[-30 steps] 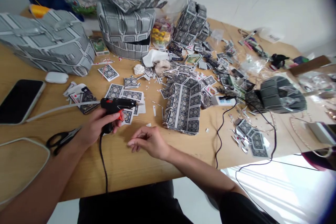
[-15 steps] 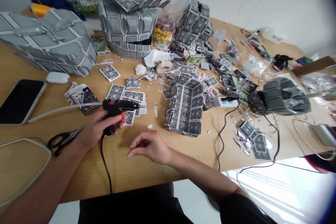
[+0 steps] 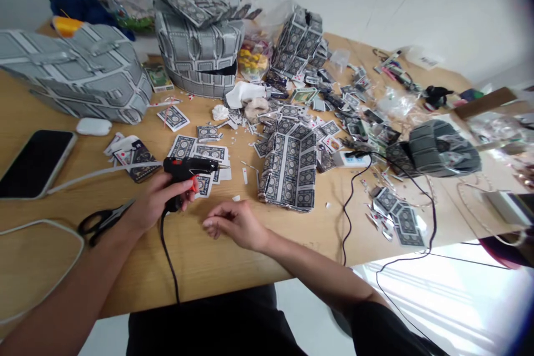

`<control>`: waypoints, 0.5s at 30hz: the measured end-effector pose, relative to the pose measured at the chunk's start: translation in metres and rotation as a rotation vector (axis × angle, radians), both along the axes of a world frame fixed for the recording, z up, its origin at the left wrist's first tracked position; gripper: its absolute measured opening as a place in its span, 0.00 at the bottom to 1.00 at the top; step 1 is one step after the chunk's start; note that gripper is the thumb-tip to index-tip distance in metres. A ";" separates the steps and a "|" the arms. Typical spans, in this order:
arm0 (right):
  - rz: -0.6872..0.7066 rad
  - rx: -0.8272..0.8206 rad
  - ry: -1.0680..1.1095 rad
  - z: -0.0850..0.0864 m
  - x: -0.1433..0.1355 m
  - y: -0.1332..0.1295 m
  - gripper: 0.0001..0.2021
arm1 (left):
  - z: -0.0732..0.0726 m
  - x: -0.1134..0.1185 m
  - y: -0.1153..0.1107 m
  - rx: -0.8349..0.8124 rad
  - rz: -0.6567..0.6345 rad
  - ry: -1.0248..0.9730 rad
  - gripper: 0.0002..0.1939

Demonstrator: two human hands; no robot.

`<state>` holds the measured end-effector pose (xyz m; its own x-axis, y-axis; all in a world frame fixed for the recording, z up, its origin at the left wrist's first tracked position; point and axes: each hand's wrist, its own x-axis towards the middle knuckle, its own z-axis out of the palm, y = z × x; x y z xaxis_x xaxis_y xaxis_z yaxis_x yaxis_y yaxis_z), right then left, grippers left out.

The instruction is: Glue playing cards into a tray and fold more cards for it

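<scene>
Just above the near edge of the worktop point(image 3: 208, 270), the right hand point(image 3: 238, 226) is loosely curled, its fingertips closer to the thumb than half a second ago, when a gap showed; whether it pinches some scrap, I cannot tell. The left hand point(image 3: 156, 200) keeps its grasp on the black glue gun point(image 3: 192, 165), fingers round the handle by the red trigger, the metal nozzle pointing right as before. A long, smooth, whitish glue stick point(image 3: 104, 171) runs from the gun's back, and black-handled scissors point(image 3: 107, 221) lie beside the left forearm. Beyond the right hand, touching neither hand, sits the card box point(image 3: 287, 169), an open oblong of dark-patterned playing cards with pale borders and uneven edges. Loose cards point(image 3: 211, 151) lie flat around the gun's nozzle. Farther back stand a glossy grey bag point(image 3: 83, 75) of interlocked strips, a rounded grey container point(image 3: 200, 47) topped with patterned card sheets, and a clear plastic bag point(image 3: 254, 60) with yellow contents.
</scene>
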<state>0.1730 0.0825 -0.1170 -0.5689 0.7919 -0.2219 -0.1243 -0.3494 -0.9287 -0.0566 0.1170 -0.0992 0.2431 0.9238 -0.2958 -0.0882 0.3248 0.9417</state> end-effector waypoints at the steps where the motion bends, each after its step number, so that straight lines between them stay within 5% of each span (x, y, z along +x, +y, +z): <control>1: 0.001 -0.011 0.018 0.002 -0.002 -0.002 0.26 | 0.001 0.000 0.000 0.002 0.001 -0.003 0.19; 9: 0.178 0.129 -0.067 0.038 -0.002 -0.045 0.26 | 0.010 0.005 -0.002 -0.035 0.033 -0.004 0.19; 15: 0.172 0.277 -0.149 0.029 0.007 -0.085 0.23 | 0.011 0.006 -0.002 -0.019 0.029 0.002 0.21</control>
